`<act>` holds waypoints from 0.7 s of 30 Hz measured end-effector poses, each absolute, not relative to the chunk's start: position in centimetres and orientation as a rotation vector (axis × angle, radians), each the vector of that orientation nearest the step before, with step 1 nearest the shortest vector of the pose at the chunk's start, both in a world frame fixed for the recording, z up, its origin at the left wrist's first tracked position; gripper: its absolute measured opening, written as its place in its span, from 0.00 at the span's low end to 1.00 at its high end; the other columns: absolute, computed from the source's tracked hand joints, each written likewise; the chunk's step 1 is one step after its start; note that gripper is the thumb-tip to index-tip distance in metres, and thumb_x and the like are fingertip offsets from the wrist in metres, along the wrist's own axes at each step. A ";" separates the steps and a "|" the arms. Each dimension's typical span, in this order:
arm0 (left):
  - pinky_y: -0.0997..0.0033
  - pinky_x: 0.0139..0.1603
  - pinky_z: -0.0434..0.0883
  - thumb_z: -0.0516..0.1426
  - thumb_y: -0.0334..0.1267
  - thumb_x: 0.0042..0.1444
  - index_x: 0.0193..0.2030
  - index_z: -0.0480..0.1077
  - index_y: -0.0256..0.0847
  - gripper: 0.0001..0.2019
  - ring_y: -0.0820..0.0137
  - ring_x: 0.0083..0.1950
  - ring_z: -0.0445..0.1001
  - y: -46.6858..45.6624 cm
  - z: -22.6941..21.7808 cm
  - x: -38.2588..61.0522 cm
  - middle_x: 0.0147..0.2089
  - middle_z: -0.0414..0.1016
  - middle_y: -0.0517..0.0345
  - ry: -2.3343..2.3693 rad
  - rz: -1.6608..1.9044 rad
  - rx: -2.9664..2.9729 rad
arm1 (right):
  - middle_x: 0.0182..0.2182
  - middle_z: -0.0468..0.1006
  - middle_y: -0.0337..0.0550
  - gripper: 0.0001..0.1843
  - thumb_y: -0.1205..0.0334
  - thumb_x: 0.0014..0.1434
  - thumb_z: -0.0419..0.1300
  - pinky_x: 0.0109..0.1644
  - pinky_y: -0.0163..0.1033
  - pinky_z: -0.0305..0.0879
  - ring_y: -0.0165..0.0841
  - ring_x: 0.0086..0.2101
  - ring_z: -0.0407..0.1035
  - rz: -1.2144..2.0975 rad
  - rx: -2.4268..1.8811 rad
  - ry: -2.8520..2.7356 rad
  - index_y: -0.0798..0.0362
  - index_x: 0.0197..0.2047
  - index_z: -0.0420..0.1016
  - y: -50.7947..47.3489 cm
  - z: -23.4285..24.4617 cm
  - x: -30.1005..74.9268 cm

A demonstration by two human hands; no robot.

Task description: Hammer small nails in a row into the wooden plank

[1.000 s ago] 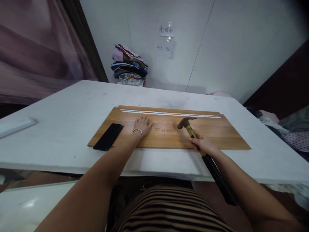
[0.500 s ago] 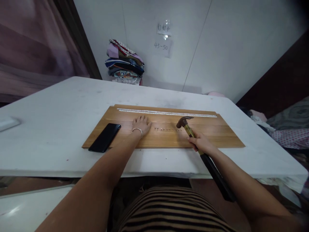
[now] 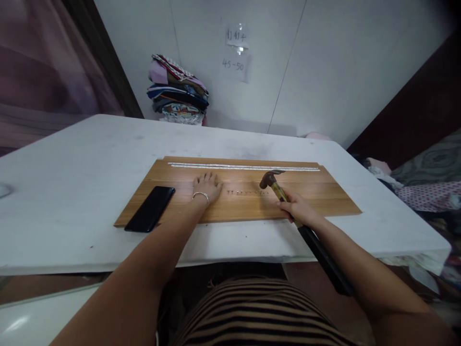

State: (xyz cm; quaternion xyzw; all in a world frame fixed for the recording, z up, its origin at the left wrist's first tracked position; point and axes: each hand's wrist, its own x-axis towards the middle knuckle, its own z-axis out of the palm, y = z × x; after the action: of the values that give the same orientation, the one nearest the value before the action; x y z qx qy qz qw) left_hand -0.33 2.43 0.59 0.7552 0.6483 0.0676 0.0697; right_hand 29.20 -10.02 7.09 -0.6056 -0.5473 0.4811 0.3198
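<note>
A long wooden board [image 3: 324, 194] lies flat on a white table [image 3: 90, 163]. A short row of small nails [image 3: 247, 192] stands in the board's middle. My left hand [image 3: 206, 185] rests flat on the board just left of the nails, fingers stretched out, with a thin bracelet at the wrist. My right hand [image 3: 296, 209] is closed around the handle of a hammer [image 3: 272, 179]. The hammer's rusty head sits at the right end of the nail row. Its dark grip runs back along my forearm.
A black phone [image 3: 150, 215] lies on the board's left end. A pale strip [image 3: 245, 166] runs along the board's far edge. Folded clothes [image 3: 178, 91] are stacked against the wall behind the table. Fabric and bedding [image 3: 425, 190] lie to the right.
The view has shifted, so everything sits further left in the picture. The hammer head has stayed at the right end of the nail row. My left hand has not moved on the board.
</note>
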 end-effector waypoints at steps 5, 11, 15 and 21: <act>0.50 0.68 0.57 0.41 0.49 0.67 0.66 0.65 0.41 0.28 0.56 0.72 0.56 2.4 0.7 -0.2 0.72 0.62 0.45 1.989 0.163 2.275 | 0.16 0.60 0.24 0.26 0.63 0.52 0.59 0.16 0.32 0.56 0.26 0.13 0.56 1.247 -1.652 -1.487 0.53 0.55 0.67 -10.1 7.5 28.8; 0.50 0.68 0.57 0.41 0.50 0.66 0.65 0.66 0.40 0.28 0.56 0.72 0.58 2.4 0.5 -0.2 0.72 0.62 0.46 2.006 0.145 2.295 | 0.14 0.59 0.24 0.29 0.66 0.52 0.55 0.15 0.32 0.52 0.27 0.12 0.55 1.258 -1.723 -1.494 0.57 0.59 0.65 -10.0 6.8 28.4; 0.50 0.67 0.58 0.41 0.49 0.67 0.65 0.67 0.41 0.27 0.56 0.71 0.59 2.4 0.5 -0.2 0.71 0.64 0.46 2.007 0.156 2.303 | 0.15 0.60 0.25 0.28 0.65 0.53 0.56 0.15 0.32 0.54 0.27 0.12 0.55 1.245 -1.696 -1.504 0.55 0.59 0.66 -10.0 6.7 28.7; 0.51 0.68 0.57 0.42 0.50 0.67 0.66 0.66 0.41 0.28 0.56 0.72 0.57 2.5 0.5 -0.2 0.73 0.61 0.47 2.030 0.129 2.288 | 0.16 0.60 0.26 0.30 0.64 0.54 0.57 0.16 0.32 0.56 0.26 0.13 0.57 1.231 -1.670 -1.519 0.54 0.61 0.66 -10.1 6.8 29.0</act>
State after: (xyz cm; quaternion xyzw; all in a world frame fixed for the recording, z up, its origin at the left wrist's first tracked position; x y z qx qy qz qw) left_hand -0.23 2.49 0.48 0.7468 0.6625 0.0420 0.0402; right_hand 28.96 -10.09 6.76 -0.6234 -0.5669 0.4593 0.2813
